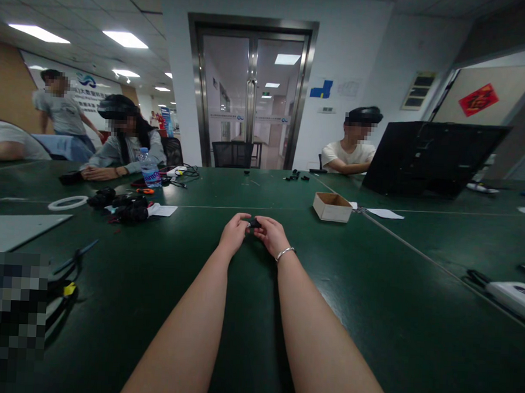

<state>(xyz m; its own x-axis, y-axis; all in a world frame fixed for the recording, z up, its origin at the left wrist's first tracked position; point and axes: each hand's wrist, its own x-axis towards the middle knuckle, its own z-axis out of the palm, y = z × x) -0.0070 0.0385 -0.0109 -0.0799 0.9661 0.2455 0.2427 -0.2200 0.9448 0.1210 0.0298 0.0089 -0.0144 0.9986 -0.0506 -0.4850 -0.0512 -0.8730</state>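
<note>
A dark green tabletop is positioned before glazed double doors. White walls are set beside the doors. Recessed ceiling lights are installed left of them.

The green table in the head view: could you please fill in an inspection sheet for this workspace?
Surface: dark green table, pale seam lines across it.
Job's things: small black part pinched between both hands, above the table.
Clutter: open cardboard box, paper sheets, water bottle, white ring, heap of black parts, white device at the right edge.
Hands: left hand and right hand both grip the part; bracelet on the right wrist.
Cables: black leads near the bottle.
Surroundings: seated people across the table, glass double door, black panel.
</note>
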